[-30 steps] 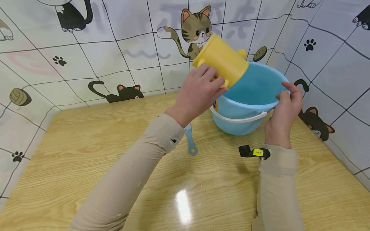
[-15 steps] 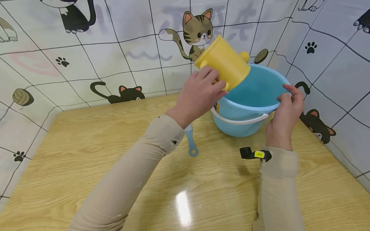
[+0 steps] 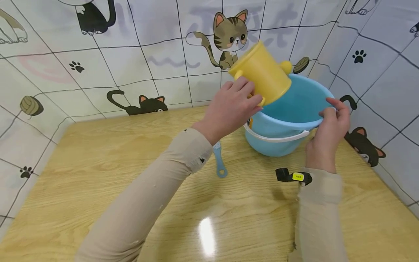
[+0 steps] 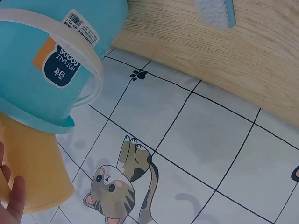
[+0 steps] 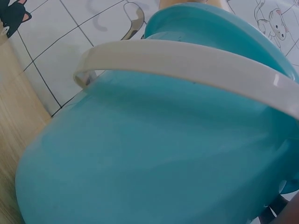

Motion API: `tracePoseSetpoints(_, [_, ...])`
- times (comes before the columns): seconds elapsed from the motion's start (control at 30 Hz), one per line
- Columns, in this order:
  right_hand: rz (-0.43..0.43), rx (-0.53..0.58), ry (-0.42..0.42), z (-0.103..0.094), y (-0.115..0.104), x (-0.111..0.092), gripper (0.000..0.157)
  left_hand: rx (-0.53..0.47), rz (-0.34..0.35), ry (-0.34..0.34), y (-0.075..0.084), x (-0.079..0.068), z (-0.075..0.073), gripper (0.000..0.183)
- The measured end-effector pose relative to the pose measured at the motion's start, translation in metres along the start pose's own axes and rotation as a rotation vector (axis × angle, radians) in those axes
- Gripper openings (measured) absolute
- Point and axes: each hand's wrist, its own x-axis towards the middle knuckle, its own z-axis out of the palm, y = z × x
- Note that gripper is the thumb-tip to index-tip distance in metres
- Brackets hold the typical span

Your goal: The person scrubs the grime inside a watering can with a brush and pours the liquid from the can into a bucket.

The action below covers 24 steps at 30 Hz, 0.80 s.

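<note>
Fingers of the left hand (image 3: 230, 107) curl round a yellow cup (image 3: 262, 74), holding it tilted over the near left rim of the blue bucket (image 3: 288, 120). Right hand (image 3: 328, 127) pinches the bucket's right rim; the bucket stands at the table's (image 3: 98, 163) far right corner.

Wooden tabletop against cat-patterned tiles

A small blue plastic brush (image 3: 218, 160) lay on the glossy light wooden table (image 3: 98, 160); well apart to its right sat a black clip with a yellow label (image 3: 292, 176), with cartoon-cat wall tiles (image 3: 137, 58) behind.
</note>
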Motion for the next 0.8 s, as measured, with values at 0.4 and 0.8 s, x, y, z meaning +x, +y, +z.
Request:
tracePoseSetpoints(0.4, [0.056, 0.052, 0.054, -0.008, -0.003, 0.003, 0.03, 0.048, 0.022, -0.063, 0.004, 0.008, 0.001, 0.024])
tracePoseSetpoints(0.8, [0.041, 0.096, 0.008, 0.004, 0.001, 0.003, 0.029, 0.119, 0.031, -0.037, -0.006, -0.004, -0.002, 0.022])
